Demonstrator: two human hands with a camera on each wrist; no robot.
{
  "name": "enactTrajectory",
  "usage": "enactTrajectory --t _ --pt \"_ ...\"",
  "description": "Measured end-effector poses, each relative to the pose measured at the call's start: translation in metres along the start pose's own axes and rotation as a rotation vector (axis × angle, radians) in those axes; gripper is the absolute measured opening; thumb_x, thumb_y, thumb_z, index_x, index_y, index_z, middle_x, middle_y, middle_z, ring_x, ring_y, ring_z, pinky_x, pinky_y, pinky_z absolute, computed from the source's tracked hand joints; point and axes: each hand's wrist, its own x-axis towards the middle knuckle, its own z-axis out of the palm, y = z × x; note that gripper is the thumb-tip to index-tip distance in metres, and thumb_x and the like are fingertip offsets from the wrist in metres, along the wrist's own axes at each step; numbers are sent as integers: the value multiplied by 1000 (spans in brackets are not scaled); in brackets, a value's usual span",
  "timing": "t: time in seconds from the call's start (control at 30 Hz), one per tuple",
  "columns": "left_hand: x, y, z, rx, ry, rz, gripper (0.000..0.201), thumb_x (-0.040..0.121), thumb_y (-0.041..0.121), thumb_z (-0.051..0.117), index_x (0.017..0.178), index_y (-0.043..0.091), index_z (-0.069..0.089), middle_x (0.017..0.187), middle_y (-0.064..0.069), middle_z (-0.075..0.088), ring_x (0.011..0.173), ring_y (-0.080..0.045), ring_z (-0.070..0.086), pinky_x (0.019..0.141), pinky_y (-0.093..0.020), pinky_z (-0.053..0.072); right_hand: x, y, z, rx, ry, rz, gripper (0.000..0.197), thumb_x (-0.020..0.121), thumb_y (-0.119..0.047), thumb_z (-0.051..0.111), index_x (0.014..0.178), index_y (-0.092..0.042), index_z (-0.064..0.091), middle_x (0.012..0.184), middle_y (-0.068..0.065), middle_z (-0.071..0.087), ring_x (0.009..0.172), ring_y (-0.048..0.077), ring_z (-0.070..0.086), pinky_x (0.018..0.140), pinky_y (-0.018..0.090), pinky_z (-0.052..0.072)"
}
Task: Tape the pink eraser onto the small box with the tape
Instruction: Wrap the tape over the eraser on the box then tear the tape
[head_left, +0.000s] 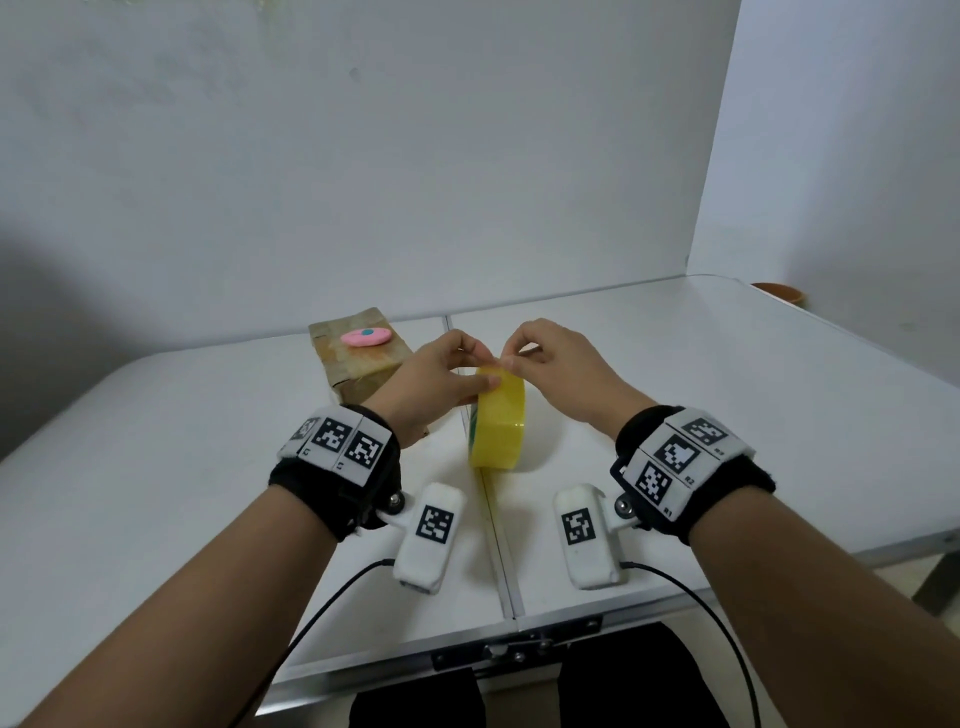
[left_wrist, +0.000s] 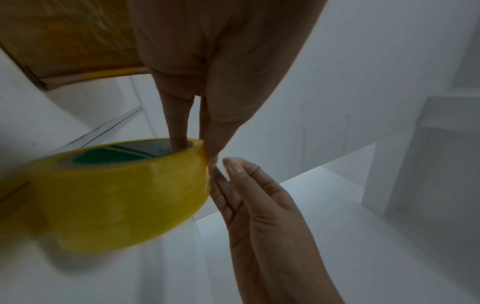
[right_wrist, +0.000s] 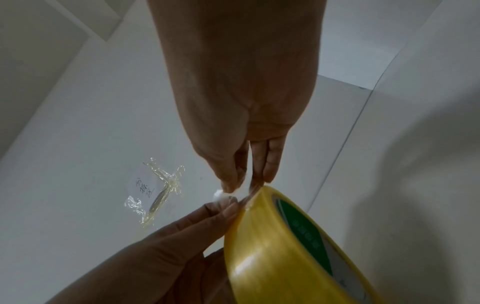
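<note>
Tape (head_left: 498, 421), a thick yellow translucent roll stood on edge on the white bench (head_left: 727, 364), was held at its top by both hands. A green label with pale characters ran round the inner core; the characters were too blurred to be read. Handwritten marks on a scrap of paper (right_wrist: 145, 188) stuck down under crumpled clear tape could not be read either. The left hand (head_left: 431, 379) was set with fingers inside the core and the thumb on the outer face, a grip closed on the roll. The right hand (head_left: 550, 364) was curled, thumb and forefinger pinched narrowly on the loose tape end at the rim. Behind the left hand, the small box (head_left: 358, 358) of brown cardboard was seen, the pink eraser (head_left: 365, 336), oval with a blue dot, resting on its top.
</note>
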Motion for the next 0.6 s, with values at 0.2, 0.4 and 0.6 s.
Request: enactTrajectory --t 0.2,0.4,0.6 --pt "6 -1 1 8 28 31 18 86 4 69 100 4 57 108 -11 71 88 -16 69 83 -26 58 5 -1 -2 -74 30 -2 10 90 -22 60 90 -13 66 79 -8 58 71 7 52 66 20 42" --pt "-2 -3 5 2 -59 -59 16 88 18 68 90 4 61 95 -16 71 83 -18 71 73 -18 57 0 -1 0 -58 11 -44 10 93 -16 56 93 -9 62 95 -2 61 66 -2 47 59 7 36" --pt "-5 -7 4 84 -51 -42 32 87 25 70 104 -1 65 96 -10 74 85 -15 68 73 -21 56 -1 1 -5 10 -21 -23 6 92 -15 57 91 -12 63 100 4 68 76 3 60 65 11 40"
